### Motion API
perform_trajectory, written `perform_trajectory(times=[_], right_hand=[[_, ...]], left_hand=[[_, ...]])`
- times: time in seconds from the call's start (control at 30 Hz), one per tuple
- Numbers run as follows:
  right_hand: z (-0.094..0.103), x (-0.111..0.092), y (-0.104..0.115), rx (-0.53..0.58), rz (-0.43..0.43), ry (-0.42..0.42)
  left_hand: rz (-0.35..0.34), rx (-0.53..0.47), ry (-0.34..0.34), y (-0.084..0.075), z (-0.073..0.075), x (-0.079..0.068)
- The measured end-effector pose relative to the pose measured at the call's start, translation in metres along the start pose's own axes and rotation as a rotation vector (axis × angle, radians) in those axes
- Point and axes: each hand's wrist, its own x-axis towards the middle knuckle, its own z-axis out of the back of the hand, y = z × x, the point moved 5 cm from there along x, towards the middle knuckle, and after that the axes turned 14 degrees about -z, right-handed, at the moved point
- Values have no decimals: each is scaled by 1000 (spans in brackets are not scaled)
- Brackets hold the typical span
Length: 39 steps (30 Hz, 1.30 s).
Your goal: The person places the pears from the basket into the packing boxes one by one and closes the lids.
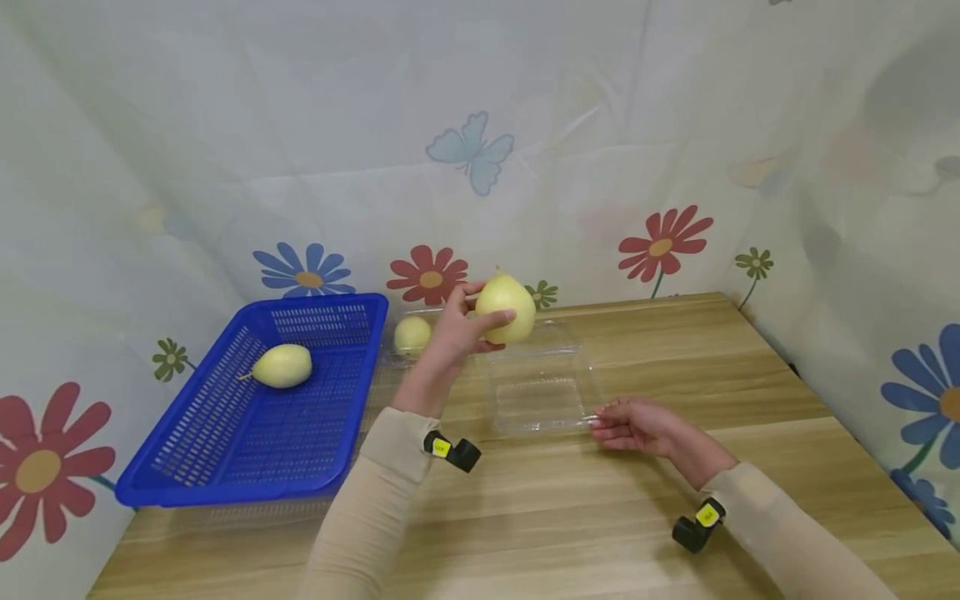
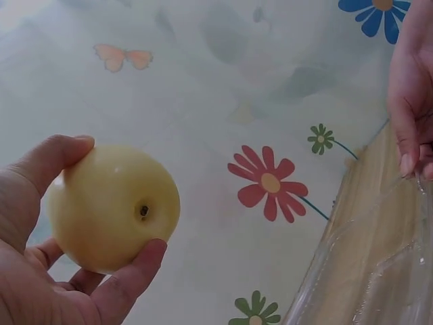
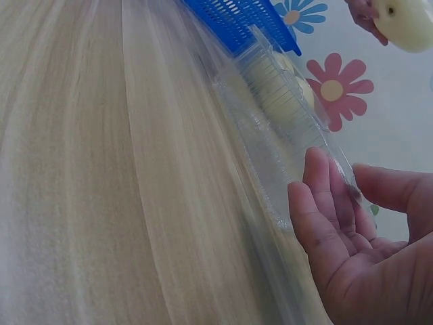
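A pale yellow pear (image 1: pixel 512 302) is held up by my left hand (image 1: pixel 455 332), thumb on one side and fingers on the other. The left wrist view shows the dimpled end of this pear (image 2: pixel 115 210). My right hand (image 1: pixel 637 427) pinches the near right edge of a clear plastic box (image 1: pixel 538 400) between thumb and fingers. This box rests on the table, below and a little right of the held pear. In the right wrist view, the fingers (image 3: pixel 318 223) lie along the wall of the box.
Left of the box, a second pear (image 1: pixel 412 335) sits in clear plastic packaging near the back wall. A blue plastic basket (image 1: pixel 348 417) stands at the left with one pear (image 1: pixel 283 367) inside. A flower-printed sheet (image 1: pixel 570 183) surrounds the wooden table (image 1: pixel 540 517).
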Motion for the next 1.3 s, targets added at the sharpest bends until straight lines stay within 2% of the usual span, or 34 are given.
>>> perform_trajectory(times=[0.37,0.6,0.77,0.9,1.1,1.3], right_hand=[[0,0,1,-4,-12,-11],[0,1,0,-1,-12,6],[1,1,0,-5,-11,7],[3,2,0,-10,-15,-14],[2,2,1,-22,-17,-33],[2,2,0,-18,-23,-37]], left_hand=[[44,-33,20,29,-24,-8],[98,-61,18,51,-38,-13],[126,-88,41,67,-50,-16],[156,-62,60,77,-58,-18],[187,-46,51,89,-65,-19],[201,-38,86,100,-72,-20]])
